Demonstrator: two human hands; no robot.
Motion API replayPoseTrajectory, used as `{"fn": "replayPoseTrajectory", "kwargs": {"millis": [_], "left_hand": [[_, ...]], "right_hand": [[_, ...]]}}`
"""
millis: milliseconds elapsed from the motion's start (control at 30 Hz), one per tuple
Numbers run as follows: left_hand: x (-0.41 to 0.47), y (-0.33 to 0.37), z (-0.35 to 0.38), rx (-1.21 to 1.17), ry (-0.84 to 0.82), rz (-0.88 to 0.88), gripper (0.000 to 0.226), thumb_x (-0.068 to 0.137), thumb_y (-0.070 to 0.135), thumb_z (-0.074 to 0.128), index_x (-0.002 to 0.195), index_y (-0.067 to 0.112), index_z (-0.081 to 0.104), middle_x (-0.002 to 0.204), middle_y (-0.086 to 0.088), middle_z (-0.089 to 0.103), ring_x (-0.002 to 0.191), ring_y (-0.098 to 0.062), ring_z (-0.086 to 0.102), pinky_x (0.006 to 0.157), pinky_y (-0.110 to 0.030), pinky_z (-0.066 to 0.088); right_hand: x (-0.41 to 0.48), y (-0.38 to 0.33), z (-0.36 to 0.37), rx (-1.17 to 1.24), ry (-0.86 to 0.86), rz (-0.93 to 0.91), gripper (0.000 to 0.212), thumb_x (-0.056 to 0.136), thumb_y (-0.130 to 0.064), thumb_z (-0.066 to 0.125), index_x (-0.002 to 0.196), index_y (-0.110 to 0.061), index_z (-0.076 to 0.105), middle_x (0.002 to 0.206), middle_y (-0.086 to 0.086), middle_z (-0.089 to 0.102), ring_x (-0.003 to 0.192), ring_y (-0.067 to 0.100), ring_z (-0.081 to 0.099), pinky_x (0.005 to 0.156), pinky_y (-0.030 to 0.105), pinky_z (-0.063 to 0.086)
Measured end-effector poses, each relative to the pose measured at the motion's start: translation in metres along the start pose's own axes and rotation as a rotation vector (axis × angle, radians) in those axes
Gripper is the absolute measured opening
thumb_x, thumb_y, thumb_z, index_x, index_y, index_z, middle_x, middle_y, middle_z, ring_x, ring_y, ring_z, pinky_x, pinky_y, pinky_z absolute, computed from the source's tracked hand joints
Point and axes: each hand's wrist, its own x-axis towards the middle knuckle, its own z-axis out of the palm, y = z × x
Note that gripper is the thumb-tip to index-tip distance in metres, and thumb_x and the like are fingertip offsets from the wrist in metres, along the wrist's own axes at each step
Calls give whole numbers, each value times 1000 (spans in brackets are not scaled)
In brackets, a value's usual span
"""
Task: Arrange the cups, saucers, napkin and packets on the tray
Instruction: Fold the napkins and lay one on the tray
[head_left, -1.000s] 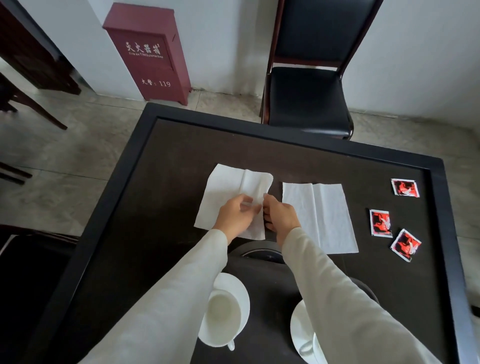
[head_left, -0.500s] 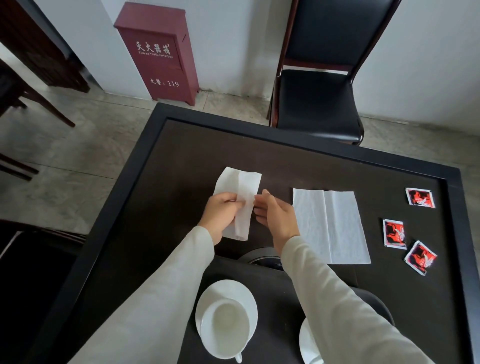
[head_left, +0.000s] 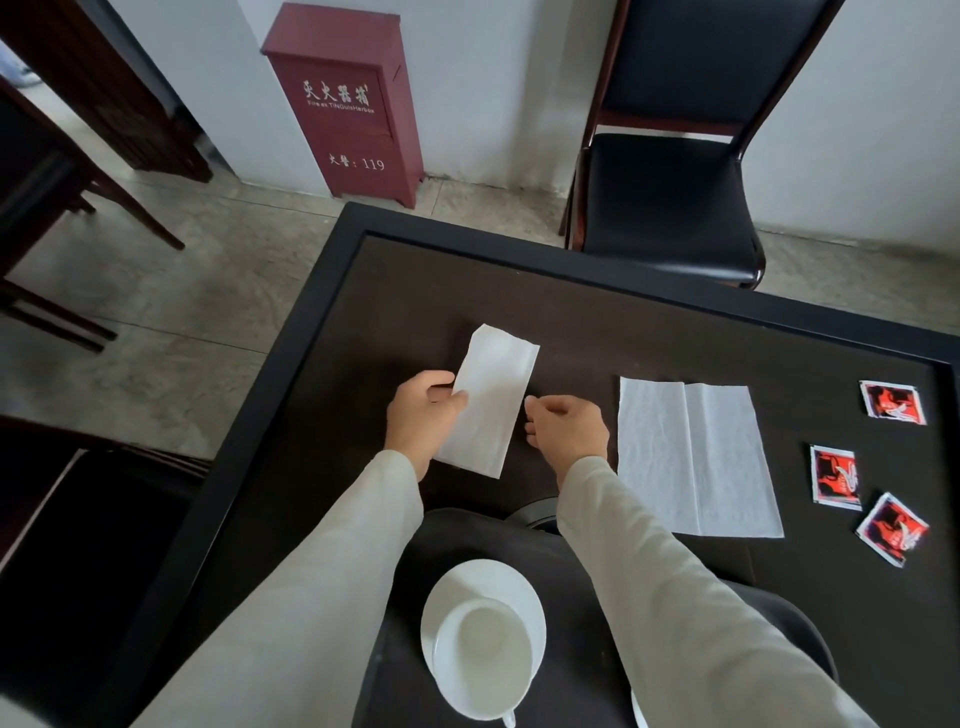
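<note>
A white napkin (head_left: 491, 400), folded into a narrow strip, lies on the dark table. My left hand (head_left: 423, 423) pinches its left edge between thumb and fingers. My right hand (head_left: 566, 428) hovers just right of the strip with loosely curled fingers, holding nothing. A second napkin (head_left: 691, 454) lies unfolded to the right. Three red packets (head_left: 892, 405) (head_left: 835, 477) (head_left: 892, 529) sit near the right edge. A white cup (head_left: 483, 657) stands on its saucer (head_left: 511, 582) on the dark tray (head_left: 462, 535) near me. My right sleeve hides most of a second saucer (head_left: 638, 712).
The table (head_left: 322, 332) has a raised black rim. A black chair (head_left: 670, 197) stands behind its far side. A red fire extinguisher box (head_left: 345, 98) stands against the wall, and dark wooden furniture (head_left: 57, 171) fills the left.
The left napkin went from an open sheet to a narrow folded strip. My right hand has let go of it and drawn back to the right. The view shifted left.
</note>
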Motion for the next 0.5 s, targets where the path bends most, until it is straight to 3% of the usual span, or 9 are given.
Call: {"fn": "replayPoseTrajectory", "kwargs": {"millis": [100, 200, 267, 367, 500], "left_hand": [[1, -7, -2, 2, 57, 12, 35, 90, 19, 69, 125, 25, 68, 99, 18, 63, 100, -11, 60, 84, -28, 46], [3, -11, -3, 9, 92, 13, 34, 91, 16, 70, 124, 25, 68, 100, 17, 63, 94, -5, 60, 72, -20, 44], [4, -14, -3, 29, 110, 6, 35, 92, 16, 71, 125, 25, 67, 100, 17, 62, 97, -8, 60, 72, -19, 43], [5, -15, -4, 69, 104, 9, 35, 92, 17, 70, 126, 26, 66, 107, 12, 63, 105, -14, 60, 83, -28, 44], [0, -11, -6, 253, 84, 185, 38, 93, 19, 69, 131, 24, 63, 121, 4, 65, 93, -7, 63, 84, -26, 45]], "right_hand": [[1, -3, 4, -33, 9, 0, 15, 84, -33, 77, 94, -25, 70, 78, -1, 76, 84, 17, 75, 88, 40, 60], [0, -7, 10, -77, 16, 10, 32, 81, -33, 79, 108, -19, 70, 88, 0, 76, 84, 19, 75, 86, 39, 61], [-1, -9, 15, -94, 20, 6, 29, 79, -31, 81, 104, -20, 70, 90, -1, 74, 84, 20, 74, 83, 38, 61], [-3, -11, 21, -134, 36, -22, 16, 81, -26, 80, 90, -25, 67, 77, -12, 68, 78, 12, 69, 75, 31, 58], [-7, -12, 24, -116, 33, -23, 9, 84, -21, 76, 88, -26, 69, 77, -12, 68, 73, 6, 63, 63, 22, 49]]}}
